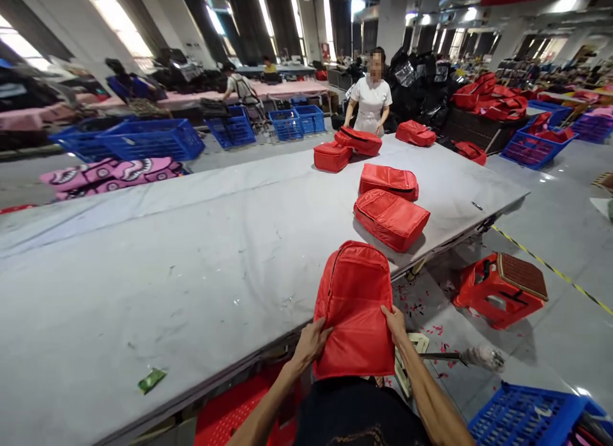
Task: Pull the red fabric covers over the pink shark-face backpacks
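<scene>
A red backpack [355,312] is held upright in front of my body, at the near edge of the long white table [191,261]. My left hand [311,340] grips its left side, with the fingers over the fabric. On the opposite side, my right hand [394,323] pinches the bag's edge. The fabric between my hands looks smooth, with a seam across the middle. Just beyond lies another red bag [393,219], with a second red bag [389,181] right behind it.
A person [371,98] in white stands at the table's far end beside more red bags [331,157]. A green wrapper [152,381] lies near left. On the floor to the right are a red stool [500,292], a blue crate [531,414] and scattered red scraps.
</scene>
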A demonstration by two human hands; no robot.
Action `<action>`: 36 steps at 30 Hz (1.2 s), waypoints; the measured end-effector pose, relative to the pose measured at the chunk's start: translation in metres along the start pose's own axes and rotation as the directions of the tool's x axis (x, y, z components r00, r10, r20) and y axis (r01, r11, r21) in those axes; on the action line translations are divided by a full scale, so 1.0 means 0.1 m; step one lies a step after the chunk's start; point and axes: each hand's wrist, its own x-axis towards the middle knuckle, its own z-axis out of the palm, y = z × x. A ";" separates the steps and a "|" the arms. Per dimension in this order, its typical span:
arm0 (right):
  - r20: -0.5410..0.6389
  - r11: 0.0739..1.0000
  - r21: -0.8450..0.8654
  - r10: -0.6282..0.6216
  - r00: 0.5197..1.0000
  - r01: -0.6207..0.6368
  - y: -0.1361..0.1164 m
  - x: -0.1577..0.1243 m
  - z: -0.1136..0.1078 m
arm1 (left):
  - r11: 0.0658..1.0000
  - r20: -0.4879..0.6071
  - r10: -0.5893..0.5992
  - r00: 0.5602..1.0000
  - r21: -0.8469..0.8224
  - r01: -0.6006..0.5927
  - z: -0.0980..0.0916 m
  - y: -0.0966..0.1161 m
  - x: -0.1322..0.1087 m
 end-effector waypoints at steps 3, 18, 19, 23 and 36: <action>-0.018 0.996 0.055 -0.072 0.997 0.073 -0.20 0.01 0.07 | 0.995 -0.083 0.043 0.996 -0.091 -0.051 -0.13 0.04 -0.03; 0.175 0.810 0.032 -0.581 0.795 0.585 -1.79 0.12 -0.37 | 0.838 -0.627 0.200 0.753 -0.288 -0.463 -0.71 0.71 0.66; 0.221 0.763 -0.037 -0.624 0.750 0.646 -1.98 0.13 -0.33 | 0.830 -0.651 0.211 0.729 -0.275 -0.485 -0.68 0.71 0.69; 0.385 0.532 -0.375 -0.655 0.650 0.759 -2.54 0.08 0.07 | 0.829 -0.714 0.245 0.656 -0.196 -0.523 -0.57 0.61 0.69; 0.214 0.260 -0.703 -0.810 0.546 0.662 -2.40 -0.03 0.36 | 0.821 -0.812 0.364 0.456 0.048 -0.569 -0.38 0.46 0.55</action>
